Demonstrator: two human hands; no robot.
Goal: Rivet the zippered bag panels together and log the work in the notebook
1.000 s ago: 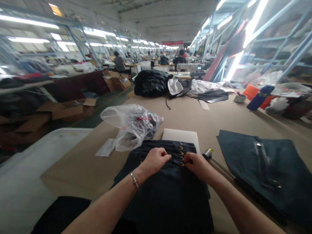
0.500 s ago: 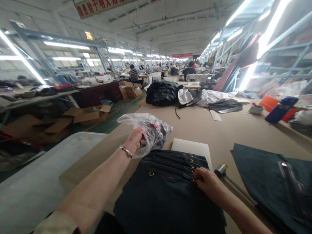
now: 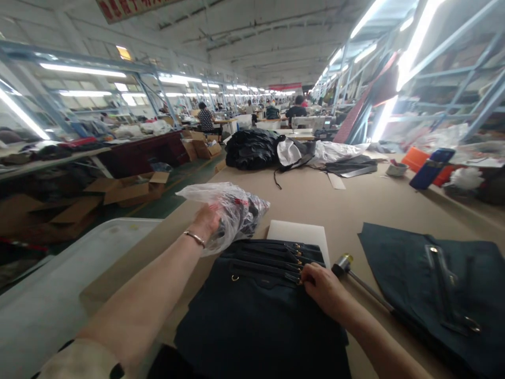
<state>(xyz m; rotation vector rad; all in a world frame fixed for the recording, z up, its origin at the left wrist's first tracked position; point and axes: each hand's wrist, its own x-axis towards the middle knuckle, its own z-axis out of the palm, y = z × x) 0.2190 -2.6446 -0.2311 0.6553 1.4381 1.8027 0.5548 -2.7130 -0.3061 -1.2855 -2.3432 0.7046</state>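
Note:
My left hand (image 3: 205, 220), with a bracelet at the wrist, reaches into the mouth of a clear plastic bag (image 3: 236, 213) that has red print and dark items inside. Its fingertips are hidden by the plastic. Before me lies a stack of dark fabric panels (image 3: 256, 321), with several zippers (image 3: 272, 259) fanned along the far edge and a gold-coloured ring (image 3: 235, 278) on the top panel. My right hand (image 3: 321, 287) is closed at the right-hand zipper ends, its fingers curled round a zipper pull. A white board (image 3: 298, 231) shows beyond the stack.
A hammer (image 3: 342, 263) with a yellow face lies right of my right hand. Further right is another dark panel (image 3: 410, 263) with a zipper. A black bundle (image 3: 252, 150), a phone (image 3: 432, 168) and a small cup (image 3: 396, 168) stand farther back. A white bin (image 3: 114, 237) is at left.
The view has turned slightly right, so everything sits further left. My left hand has gone a little deeper into the plastic bag. My right hand stays at the zipper ends.

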